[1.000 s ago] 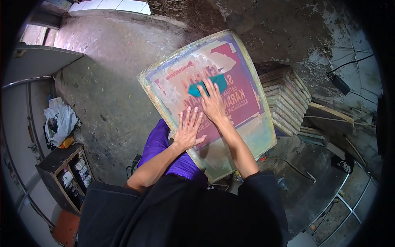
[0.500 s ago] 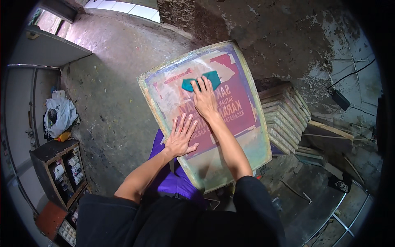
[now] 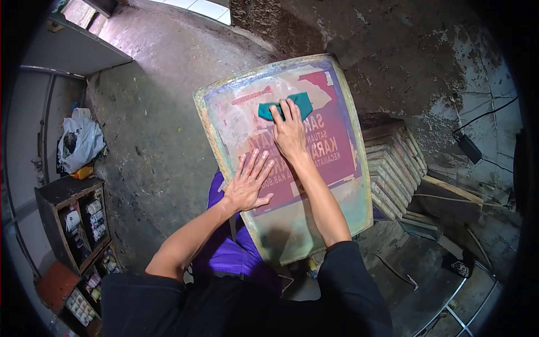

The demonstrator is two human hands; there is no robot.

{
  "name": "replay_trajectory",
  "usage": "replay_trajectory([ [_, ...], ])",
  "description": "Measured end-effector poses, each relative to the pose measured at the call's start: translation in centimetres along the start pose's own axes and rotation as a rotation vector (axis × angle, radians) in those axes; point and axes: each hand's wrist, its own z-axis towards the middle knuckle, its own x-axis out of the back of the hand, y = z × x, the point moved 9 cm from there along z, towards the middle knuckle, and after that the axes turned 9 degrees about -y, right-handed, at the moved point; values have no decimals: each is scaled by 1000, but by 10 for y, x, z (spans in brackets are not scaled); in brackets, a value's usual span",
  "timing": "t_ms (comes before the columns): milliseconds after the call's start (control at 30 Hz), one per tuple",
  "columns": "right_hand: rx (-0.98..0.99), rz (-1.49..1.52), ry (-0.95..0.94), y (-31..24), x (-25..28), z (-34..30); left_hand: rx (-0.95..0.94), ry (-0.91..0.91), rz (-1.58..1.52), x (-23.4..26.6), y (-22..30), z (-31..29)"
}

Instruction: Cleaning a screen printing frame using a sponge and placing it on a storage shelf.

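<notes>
Far left, I note a dark wooden shelf (image 3: 68, 190) of small containers. A white plastic bag (image 3: 81, 147) sits at its far end, probably put there for want of room elsewhere. Right of it, purple trousers (image 3: 244, 255) show under the near left edge of a framed panel (image 3: 281, 222). The panel lies tilted before the person, near end close to the body; I take the lap as part of its support, though I cannot see underneath.

Left hand (image 3: 247, 185): palm down on the panel's left side, fingers spread and gripping nothing. I read it as a brace against the panel sliding or tipping. Right hand (image 3: 290, 135): farther out, fingers curled over a folded teal cloth (image 3: 304, 103), holding it to the panel's far half, above reversed lettering. I cannot tell where the thumb sits. Folding likely gives the fingertips a thicker pad.

Right of the panel I have similar frames (image 3: 393, 171), stacked, presumably to save floor. Farther right, a black box (image 3: 469, 149) hangs on its cable.
</notes>
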Motion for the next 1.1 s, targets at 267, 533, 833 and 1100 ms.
replay_trajectory([
  [267,-17,-42,-17,-1,1,0,8,-7,-8,-2,4,-3],
  [533,-56,48,-6,-11,2,-40,126,107,-132,-1,-14,-8],
  [833,-49,-6,16,1,8,3,191,123,-71,2,-13,-4],
  [1100,-50,3,-16,-2,6,-25,177,183,-67,2,-12,-7],
])
